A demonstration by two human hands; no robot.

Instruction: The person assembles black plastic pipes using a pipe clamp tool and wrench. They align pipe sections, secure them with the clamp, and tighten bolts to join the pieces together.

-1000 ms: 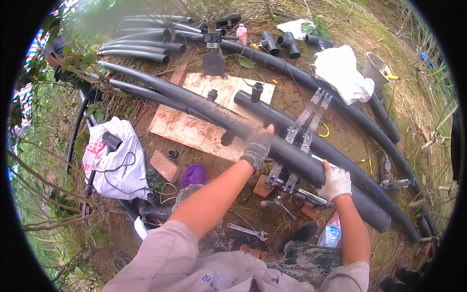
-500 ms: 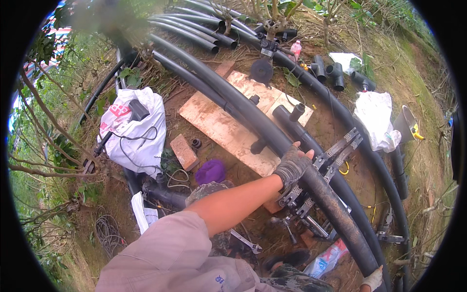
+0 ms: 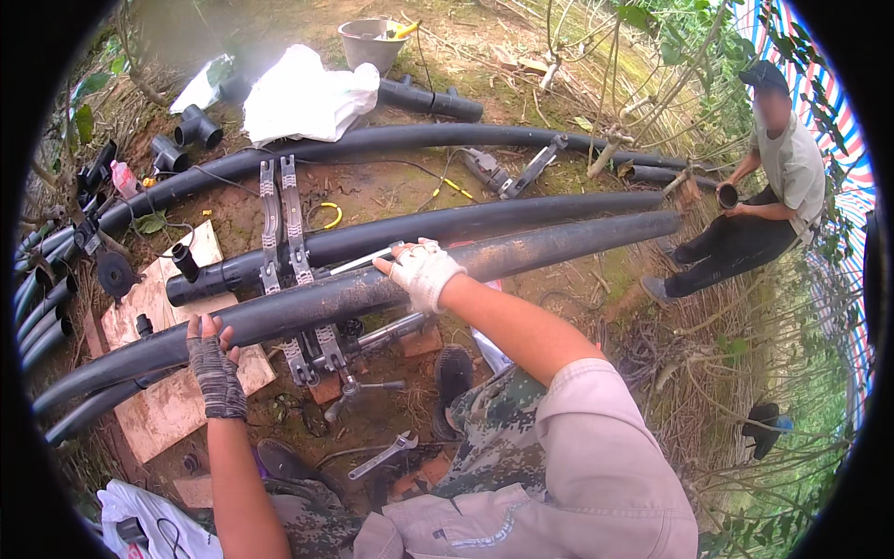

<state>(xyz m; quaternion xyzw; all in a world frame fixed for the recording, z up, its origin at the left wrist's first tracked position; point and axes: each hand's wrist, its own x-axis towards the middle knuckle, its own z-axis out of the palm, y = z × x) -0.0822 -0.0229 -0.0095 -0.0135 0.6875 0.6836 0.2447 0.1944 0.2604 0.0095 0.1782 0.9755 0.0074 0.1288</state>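
Observation:
A long black plastic pipe [image 3: 531, 250], smeared with dirt along its middle, runs across in front of me. My left hand [image 3: 214, 361], in a dark grey fingerless glove, is against its near side toward the left, fingers bent onto it. Further right my right hand [image 3: 421, 272], in a white glove, grips the pipe from above. Under and behind the pipe stands a metal clamp frame [image 3: 270, 210] with toothed jaws. A second black pipe [image 3: 419, 222] with a short upright branch at its left end lies through those jaws.
An adjustable wrench [image 3: 382, 455] lies near my feet. A muddy board [image 3: 158, 419] is under the pipes at left. Behind are a white sack [image 3: 307, 98], a grey bucket [image 3: 370, 47] and pipe tees [image 3: 197, 128]. A co-worker [image 3: 782, 172] at right holds a short black pipe piece.
My view has turned to the right, bringing the co-worker into sight. Both hands are on the pipe in both frames; the right hand now shows fully.

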